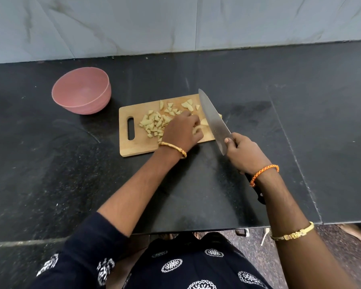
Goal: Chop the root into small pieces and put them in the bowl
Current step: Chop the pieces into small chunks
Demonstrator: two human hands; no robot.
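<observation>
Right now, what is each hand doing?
Left hand: fingers curled on a piece of root on the cutting board.
Right hand: gripping the knife.

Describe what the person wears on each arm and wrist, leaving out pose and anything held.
Left arm: a dark navy sleeve with white round motifs pushed up past the elbow, and a gold bangle at the wrist. Right arm: bare, with a braided orange thread band at the wrist and a gold bracelet further up the forearm.

The left hand (183,130) pins a root piece (197,128) on the cutting board (133,148); the right hand (245,153) grips the knife (214,119); the pink bowl (81,90) stands near the bench's (300,122) back edge.
</observation>
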